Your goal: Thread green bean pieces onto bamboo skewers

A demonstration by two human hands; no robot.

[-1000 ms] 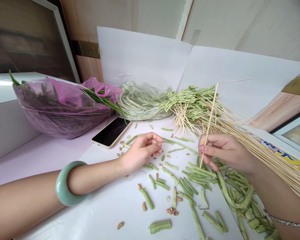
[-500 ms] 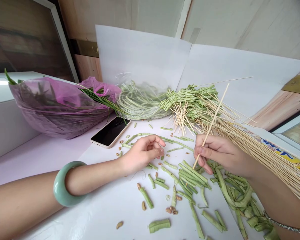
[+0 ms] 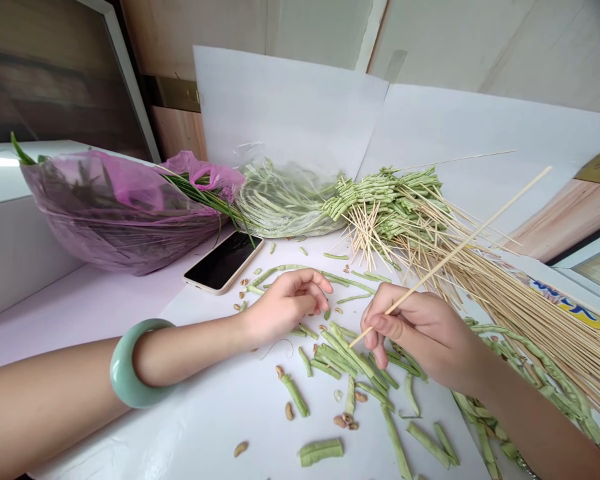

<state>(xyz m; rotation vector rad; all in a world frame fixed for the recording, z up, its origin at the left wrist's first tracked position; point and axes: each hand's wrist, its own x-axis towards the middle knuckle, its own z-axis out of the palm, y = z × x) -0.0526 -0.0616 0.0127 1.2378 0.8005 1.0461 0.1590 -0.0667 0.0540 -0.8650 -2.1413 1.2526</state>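
Note:
Between the thumb and fingers of my right hand (image 3: 405, 327) is a thin bamboo skewer (image 3: 460, 247). It slants up to the right, its lower tip over a small pile of cut green bean pieces (image 3: 353, 353). My right fingers hang just over this pile. My left hand (image 3: 287, 303) hovers to the left of the beans, its fingers loosely curved and apart, with nothing visible in them. One long bean (image 3: 280, 269) lies behind my left hand. Loose bean pieces (image 3: 294, 395) and brown bean seeds (image 3: 241, 449) are scattered on the white sheet (image 3: 200, 427).
A purple bag of greens (image 3: 120, 220) and a phone (image 3: 224, 261) lie at the left. Behind are a clear bag of long beans (image 3: 285, 203) and a heap of skewered beans (image 3: 395, 200). Bare skewers (image 3: 540, 307) and bean scraps (image 3: 535, 373) lie at the right.
My right hand has moved left, and the skewer now leans much further right. The bean pieces under it have shifted left and spread out. My left hand has stayed nearly still.

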